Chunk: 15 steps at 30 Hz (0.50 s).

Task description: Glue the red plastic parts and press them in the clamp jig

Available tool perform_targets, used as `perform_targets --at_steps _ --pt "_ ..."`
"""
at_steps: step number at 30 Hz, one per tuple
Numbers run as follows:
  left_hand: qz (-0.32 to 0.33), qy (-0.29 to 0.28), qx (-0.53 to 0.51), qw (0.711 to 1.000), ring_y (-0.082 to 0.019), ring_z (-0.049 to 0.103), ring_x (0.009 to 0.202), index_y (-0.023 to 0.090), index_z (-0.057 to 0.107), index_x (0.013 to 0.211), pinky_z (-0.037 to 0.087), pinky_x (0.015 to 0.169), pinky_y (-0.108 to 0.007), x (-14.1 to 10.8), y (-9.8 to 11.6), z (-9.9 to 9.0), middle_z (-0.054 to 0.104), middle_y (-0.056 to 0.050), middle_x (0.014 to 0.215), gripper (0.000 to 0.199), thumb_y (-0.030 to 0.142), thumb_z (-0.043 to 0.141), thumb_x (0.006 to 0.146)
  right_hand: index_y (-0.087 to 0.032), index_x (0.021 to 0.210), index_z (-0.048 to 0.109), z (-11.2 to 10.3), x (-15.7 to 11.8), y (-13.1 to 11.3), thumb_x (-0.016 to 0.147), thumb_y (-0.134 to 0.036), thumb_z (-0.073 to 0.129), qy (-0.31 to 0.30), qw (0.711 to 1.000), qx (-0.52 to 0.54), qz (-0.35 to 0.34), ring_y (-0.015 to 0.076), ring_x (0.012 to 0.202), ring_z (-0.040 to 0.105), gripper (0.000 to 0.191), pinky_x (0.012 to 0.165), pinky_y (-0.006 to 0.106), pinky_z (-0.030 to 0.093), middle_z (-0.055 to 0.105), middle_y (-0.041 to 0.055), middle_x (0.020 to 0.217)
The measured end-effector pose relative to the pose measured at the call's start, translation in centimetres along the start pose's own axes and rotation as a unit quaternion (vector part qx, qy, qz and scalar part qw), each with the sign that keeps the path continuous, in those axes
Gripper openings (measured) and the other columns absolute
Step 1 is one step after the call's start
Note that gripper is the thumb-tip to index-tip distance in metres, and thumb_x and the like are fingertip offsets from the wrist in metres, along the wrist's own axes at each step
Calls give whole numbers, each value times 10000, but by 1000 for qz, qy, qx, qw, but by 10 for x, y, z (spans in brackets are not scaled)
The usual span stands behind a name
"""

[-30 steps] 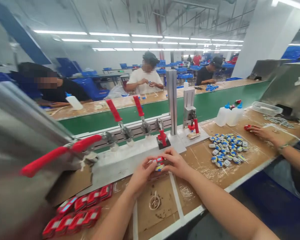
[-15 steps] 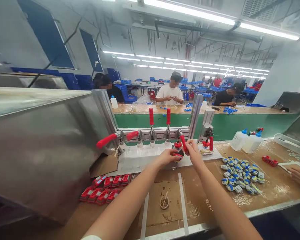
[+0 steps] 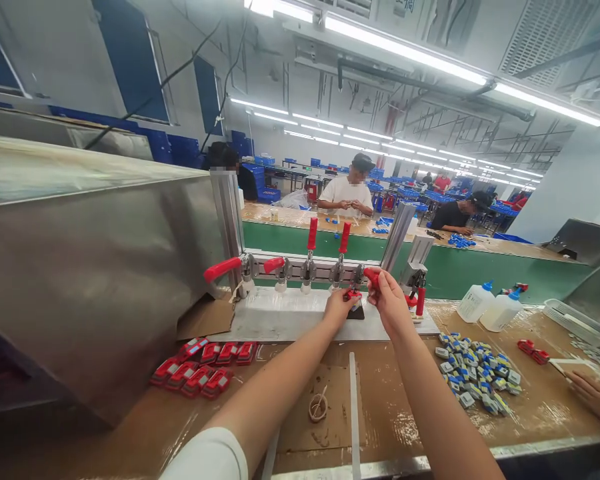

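A row of toggle clamps with red handles stands on a metal base plate [image 3: 280, 320]. My right hand [image 3: 386, 297] is closed around the red handle [image 3: 373, 275] of the rightmost clamp in this row. Just left of it, my left hand [image 3: 341, 307] pinches a small red part [image 3: 353, 295] under that clamp, above a black pad [image 3: 356, 313]. Two other red handles [image 3: 313, 233] point straight up, and two at the left lean sideways. A separate clamp with a red handle [image 3: 421, 301] stands to the right of my right hand.
Red parts [image 3: 200, 367] lie at the left beside a metal housing [image 3: 105, 280]. A heap of grey, blue and yellow parts [image 3: 475, 370], two bottles [image 3: 500, 310] and a clear tray [image 3: 580, 321] are at the right. Another person's hand [image 3: 593, 390] rests at the right edge.
The clamp handle in my right hand has swung up from hanging down to nearly level. My left hand has moved the red part back under the clamp. The camera view has tilted.
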<state>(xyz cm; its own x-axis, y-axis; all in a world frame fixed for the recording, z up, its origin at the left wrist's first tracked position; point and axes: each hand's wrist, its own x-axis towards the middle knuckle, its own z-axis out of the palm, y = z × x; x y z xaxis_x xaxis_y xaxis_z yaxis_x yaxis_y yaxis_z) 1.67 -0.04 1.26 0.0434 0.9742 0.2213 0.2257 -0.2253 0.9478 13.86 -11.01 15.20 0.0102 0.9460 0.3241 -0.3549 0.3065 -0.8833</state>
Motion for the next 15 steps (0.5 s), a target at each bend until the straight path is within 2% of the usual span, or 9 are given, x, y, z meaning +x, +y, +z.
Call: perform_targets --at_steps 7,15 --pt "29 -23 -24 999 -249 716 1087 172 714 1256 528 1018 -388 7 -11 2 755 -120 1230 462 237 790 804 -245 1018 661 -10 -3 9 865 -584 725 -2 999 -39 16 127 637 474 378 500 227 359 564 -13 738" --pt "54 -49 -47 996 -248 689 1141 185 673 1307 495 1066 -396 5 -17 -3 745 -96 1251 464 273 715 854 -239 1055 624 -25 -21 28 951 -563 640 -39 993 -113 -18 124 599 457 340 559 261 391 511 -34 677"
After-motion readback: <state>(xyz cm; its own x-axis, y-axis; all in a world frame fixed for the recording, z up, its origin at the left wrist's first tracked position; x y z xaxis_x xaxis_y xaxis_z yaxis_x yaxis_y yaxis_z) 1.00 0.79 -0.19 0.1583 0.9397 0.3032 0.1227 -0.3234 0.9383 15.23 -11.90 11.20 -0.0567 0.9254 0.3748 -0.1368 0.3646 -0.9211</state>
